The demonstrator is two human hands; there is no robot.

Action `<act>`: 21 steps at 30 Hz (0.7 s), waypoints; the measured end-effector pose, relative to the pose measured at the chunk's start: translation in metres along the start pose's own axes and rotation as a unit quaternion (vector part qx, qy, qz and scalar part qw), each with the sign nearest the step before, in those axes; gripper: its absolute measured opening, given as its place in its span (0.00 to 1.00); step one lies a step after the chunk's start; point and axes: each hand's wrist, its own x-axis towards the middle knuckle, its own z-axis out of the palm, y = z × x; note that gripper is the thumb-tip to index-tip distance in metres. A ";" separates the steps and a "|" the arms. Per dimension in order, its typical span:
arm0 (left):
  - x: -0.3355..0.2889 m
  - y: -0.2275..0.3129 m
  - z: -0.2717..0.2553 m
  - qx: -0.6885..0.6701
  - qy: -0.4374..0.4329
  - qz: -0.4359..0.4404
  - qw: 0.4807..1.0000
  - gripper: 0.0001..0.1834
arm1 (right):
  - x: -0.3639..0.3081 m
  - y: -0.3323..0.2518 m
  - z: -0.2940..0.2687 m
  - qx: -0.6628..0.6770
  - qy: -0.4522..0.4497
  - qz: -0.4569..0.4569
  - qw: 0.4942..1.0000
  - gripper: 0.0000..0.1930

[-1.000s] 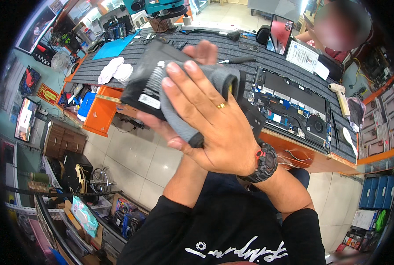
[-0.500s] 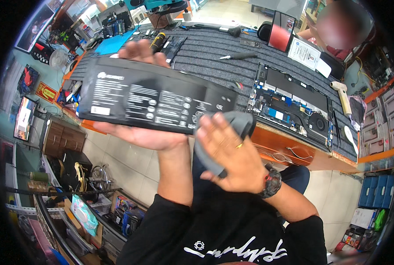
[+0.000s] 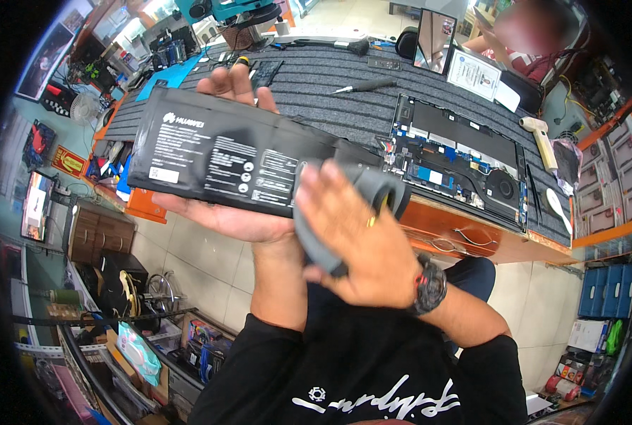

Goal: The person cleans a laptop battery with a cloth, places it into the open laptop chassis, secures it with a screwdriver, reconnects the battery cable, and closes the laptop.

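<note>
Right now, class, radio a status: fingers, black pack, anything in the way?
Left fingers holding flat black pack, printed face up. Right fingers flat on grey cloth over its right end. Cloth partly hides that end.

on the workbench point(image 3: 316, 88), right of the battery point(image 3: 213, 152), lies a laptop base point(image 3: 443, 164), framed sheet point(image 3: 474, 72) behind
</note>
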 end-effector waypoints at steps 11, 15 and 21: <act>-0.037 -0.040 0.009 -0.121 0.031 -0.085 0.988 0.73 | 0.052 0.012 -0.004 0.013 0.108 -0.058 0.992 0.49; -0.014 -0.018 0.000 -0.140 -0.028 -0.095 0.985 0.65 | 0.029 0.013 0.008 0.039 0.010 -0.112 0.993 0.47; -0.039 -0.051 0.016 0.128 0.100 -0.071 0.984 0.61 | 0.060 0.034 -0.014 0.010 0.145 -0.097 0.985 0.43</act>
